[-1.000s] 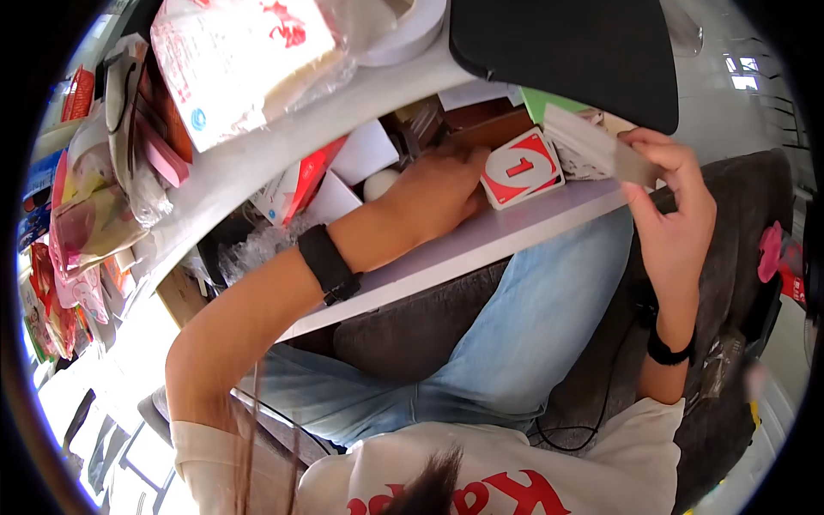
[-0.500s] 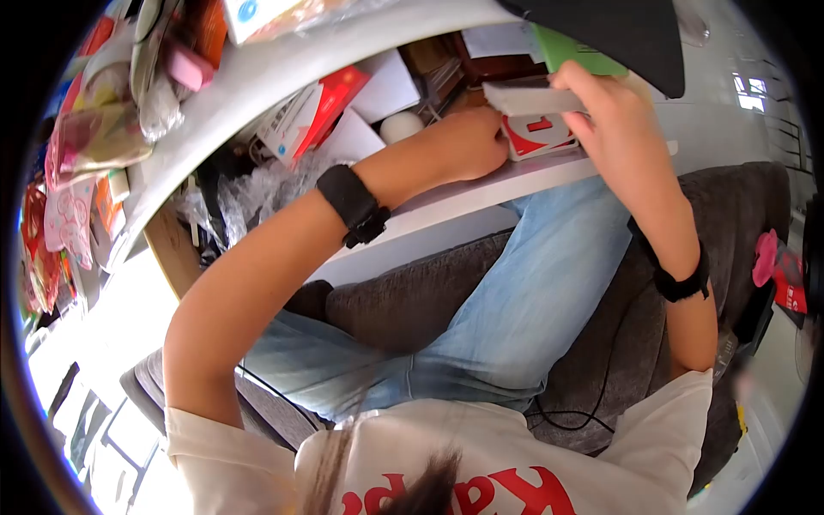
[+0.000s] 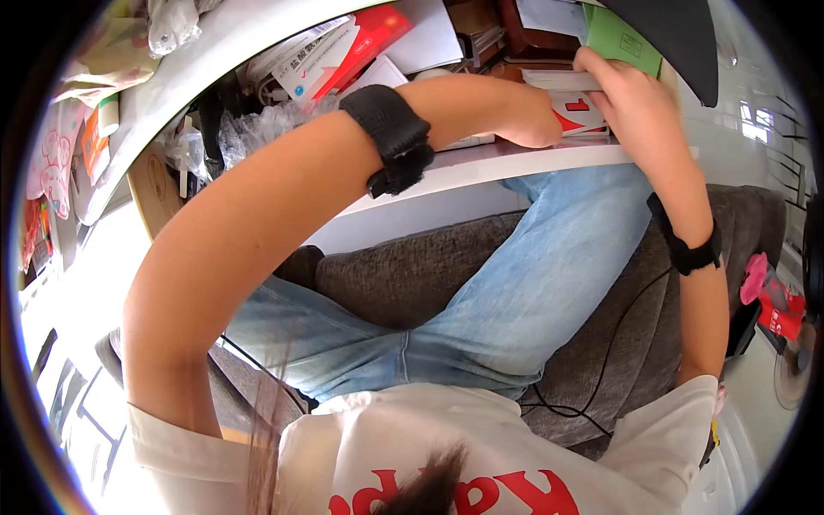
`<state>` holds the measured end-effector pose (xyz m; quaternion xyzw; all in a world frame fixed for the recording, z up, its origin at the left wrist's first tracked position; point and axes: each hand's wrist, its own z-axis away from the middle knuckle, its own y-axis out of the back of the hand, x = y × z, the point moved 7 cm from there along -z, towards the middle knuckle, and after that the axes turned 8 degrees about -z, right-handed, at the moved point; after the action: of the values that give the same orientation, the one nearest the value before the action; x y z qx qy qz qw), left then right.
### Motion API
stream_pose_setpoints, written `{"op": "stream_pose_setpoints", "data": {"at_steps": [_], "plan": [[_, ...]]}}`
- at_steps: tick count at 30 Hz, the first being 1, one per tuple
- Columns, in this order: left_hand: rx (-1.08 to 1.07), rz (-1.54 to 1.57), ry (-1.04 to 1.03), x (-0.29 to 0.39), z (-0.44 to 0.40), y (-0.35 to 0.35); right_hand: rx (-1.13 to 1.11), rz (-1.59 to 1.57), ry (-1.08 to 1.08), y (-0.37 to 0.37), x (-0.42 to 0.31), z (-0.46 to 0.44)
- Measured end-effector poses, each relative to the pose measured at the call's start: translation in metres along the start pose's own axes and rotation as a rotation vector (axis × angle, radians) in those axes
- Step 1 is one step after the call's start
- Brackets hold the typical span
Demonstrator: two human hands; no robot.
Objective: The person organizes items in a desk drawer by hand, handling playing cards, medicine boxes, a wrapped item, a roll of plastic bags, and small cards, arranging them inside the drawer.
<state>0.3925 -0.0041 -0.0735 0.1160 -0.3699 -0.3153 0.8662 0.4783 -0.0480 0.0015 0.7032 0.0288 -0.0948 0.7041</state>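
Note:
My left hand (image 3: 528,116) reaches into the drawer, closed at the left edge of a small stack of cards (image 3: 580,117) whose top one is red and white with a "1". Its fingertips are mostly hidden behind the hand. A thick white bundle of cards (image 3: 556,81), seen edge on, is pinched between the thumb and fingers of my right hand (image 3: 622,90). That bundle is just above the red card and covers part of it.
The open drawer (image 3: 481,172) also holds a red and white box (image 3: 360,47), crumpled clear plastic (image 3: 262,129) and a green booklet (image 3: 622,45). A black panel (image 3: 678,39) overhangs its right end. Below are my legs in jeans and a dark sofa (image 3: 378,275).
My right hand has brought the white bundle left and over the red card. The view has shifted, so the drawer sits higher in it. My left hand stays beside the red card.

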Motion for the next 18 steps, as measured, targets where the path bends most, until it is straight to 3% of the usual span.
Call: {"op": "stream_pose_setpoints", "data": {"at_steps": [3, 7, 10, 11, 14, 18], "plan": [[-0.035, 0.102, -0.024, -0.008, -0.004, -0.004, -0.061, 0.014, -0.087, -0.009, 0.003, 0.0], [0.086, 0.093, -0.119, -0.015, 0.005, 0.011, -0.088, 0.022, -0.085, -0.012, 0.005, -0.004], [0.2, 0.258, -0.109, -0.024, 0.013, 0.028, -0.1, 0.02, -0.071, -0.015, 0.004, -0.004], [0.183, 0.42, 0.028, -0.033, 0.014, 0.029, -0.097, 0.013, -0.071, -0.015, 0.004, -0.004], [0.151, 0.598, 0.014, -0.04, -0.006, 0.024, -0.083, -0.037, -0.068, -0.015, 0.008, -0.002], [0.191, 0.582, -0.002, -0.039, -0.021, 0.018, -0.04, -0.073, -0.057, -0.01, 0.008, -0.001]]}}
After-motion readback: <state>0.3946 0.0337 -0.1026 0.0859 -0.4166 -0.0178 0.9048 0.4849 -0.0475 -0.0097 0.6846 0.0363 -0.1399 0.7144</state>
